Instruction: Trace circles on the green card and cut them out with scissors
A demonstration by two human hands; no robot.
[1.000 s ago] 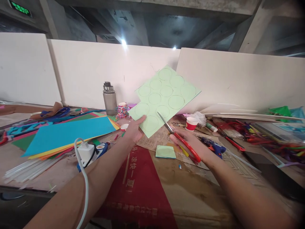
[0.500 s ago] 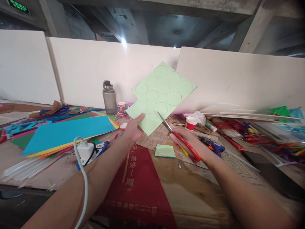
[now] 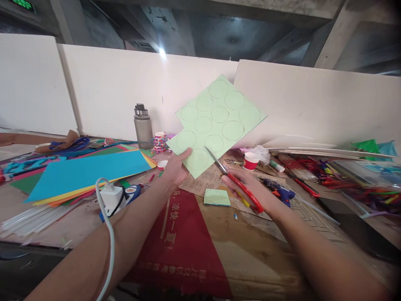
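My left hand [image 3: 176, 168] pinches the lower left corner of a pale green paper sheet [image 3: 209, 137], held up at a tilt. Several circles are drawn on the sheet, and a notch is cut from its left edge. In my right hand [image 3: 242, 184] is a pair of scissors [image 3: 249, 195] with red handles. Their blades overlap the sheet between the lower circles; whether paper lies between the blades I cannot tell. Below the sheet, a small green paper piece [image 3: 216, 197] with a drawn circle rests on the cardboard.
Coloured paper sheets [image 3: 84, 171], a white plug [image 3: 112, 198] and a bottle [image 3: 143, 127] are on the left. To the right stand a red-and-white paper cup [image 3: 251, 161], a blue glue gun [image 3: 283, 195], a cutter knife [image 3: 307, 187] and a dark flat slab [image 3: 357, 228]. Cardboard [image 3: 250, 259] covers the front.
The green sheet has swung slightly, its far end moving right and up. The scissors in my right hand keep nearly the same place and have closed in a little along the sheet.
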